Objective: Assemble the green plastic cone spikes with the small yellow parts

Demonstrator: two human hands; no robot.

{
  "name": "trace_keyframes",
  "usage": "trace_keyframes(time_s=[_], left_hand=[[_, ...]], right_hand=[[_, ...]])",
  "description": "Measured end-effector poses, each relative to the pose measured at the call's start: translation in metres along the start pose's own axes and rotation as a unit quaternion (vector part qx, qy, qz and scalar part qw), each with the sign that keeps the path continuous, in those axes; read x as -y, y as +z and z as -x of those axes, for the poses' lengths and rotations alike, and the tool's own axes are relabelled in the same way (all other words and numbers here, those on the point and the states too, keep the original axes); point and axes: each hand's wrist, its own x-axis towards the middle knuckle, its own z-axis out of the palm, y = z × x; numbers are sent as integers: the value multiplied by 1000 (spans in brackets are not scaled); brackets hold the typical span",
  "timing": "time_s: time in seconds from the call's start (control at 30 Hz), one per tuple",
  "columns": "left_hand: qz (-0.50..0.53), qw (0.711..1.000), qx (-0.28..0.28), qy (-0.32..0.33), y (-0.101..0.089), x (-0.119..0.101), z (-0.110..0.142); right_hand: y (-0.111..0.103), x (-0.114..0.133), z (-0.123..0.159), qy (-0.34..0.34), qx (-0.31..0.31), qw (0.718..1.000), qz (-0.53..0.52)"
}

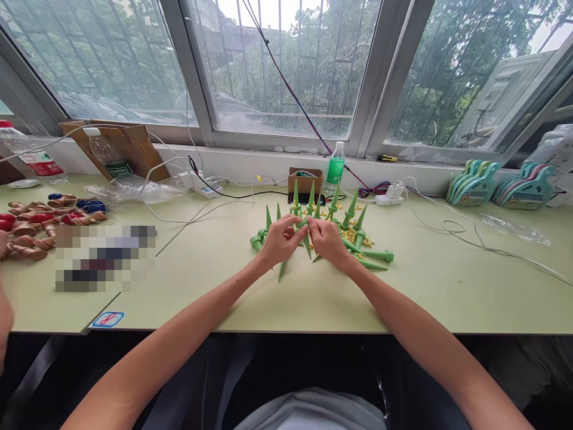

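Note:
My left hand (282,240) and my right hand (327,240) meet over the table, fingers closed in a pinch. Between them is a green plastic spike (307,245), its tip pointing down; both hands grip its upper end, which the fingers partly hide. Around the hands are several more green spikes; one stands upright (333,203) behind my right hand and another lies flat (376,255) to its right. Small yellow plastic pieces (349,237) are scattered among them. Whether a yellow piece is in my fingers, I cannot make out.
Behind the spikes are a small cardboard box (313,178), a phone (306,198) and a green-labelled bottle (335,165). White cables (456,224) run over the table (447,286). Wooden pieces (33,230) lie far left, near another person's arm (5,316). Teal plastic items (474,182) stand back right.

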Motion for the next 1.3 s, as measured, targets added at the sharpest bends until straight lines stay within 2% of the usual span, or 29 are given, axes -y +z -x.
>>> trace_keyframes(time_s=[0.17,0.37,0.53,0.77,0.93,1.1,1.17,1.3], left_hand=[[18,1000,-3,-12,0,-3,0],[57,996,3,-63,2,-4,1],[148,983,-14,-108,3,-1,-1],[204,956,-33,-208,1,0,-4],[274,922,32,-271,-1,1,-6],[296,875,112,-367,-4,0,-8],[303,867,130,-374,-4,-1,-8],[339,869,135,-335,-4,2,-8]], right_hand=[[0,0,0,-12,0,1000,10],[1,1,1,-24,13,1000,13],[2,1,2,-39,19,999,28],[2,2,3,-54,16,998,27],[2,0,4,-74,9,997,22],[2,-1,4,-88,9,996,7],[1,-1,4,-96,12,995,5],[1,0,5,-99,16,995,-5]])
